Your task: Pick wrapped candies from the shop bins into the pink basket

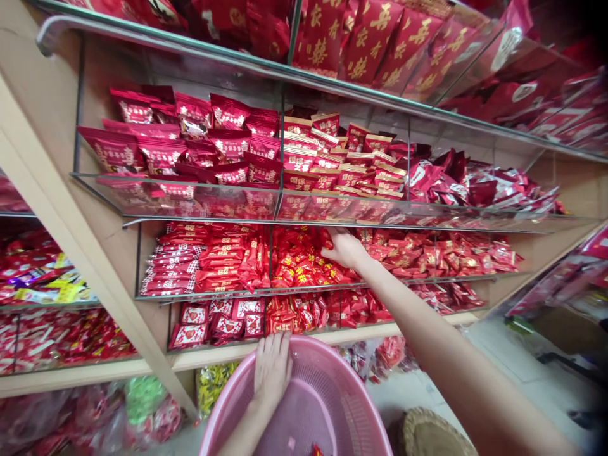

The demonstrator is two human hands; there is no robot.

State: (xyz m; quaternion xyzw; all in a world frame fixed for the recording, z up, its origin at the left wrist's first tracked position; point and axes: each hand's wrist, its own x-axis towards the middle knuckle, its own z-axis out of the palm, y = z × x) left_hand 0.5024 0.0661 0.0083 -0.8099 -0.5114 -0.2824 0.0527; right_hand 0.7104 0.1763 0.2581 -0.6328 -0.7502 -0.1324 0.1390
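My left hand [272,370] has its fingers hooked over the far rim of a pink plastic basket [375,421], gripping it. Inside the basket, a small red wrapped candy shows at the bottom edge of the view. My right hand [346,248] reaches into a shelf bin of small red wrapped candies [301,266] with yellow print. Its thumb and forefinger stand apart, with the other fingers mostly hidden behind the hand. Nothing can be seen held in it.
Glass-fronted shelves hold red packets [228,145] above and red-and-white heart packets [190,313] below. A shelf post [95,240] stands at left. Bagged goods [142,411] lie under the shelves. A woven basket [434,434] stands on the floor to the right.
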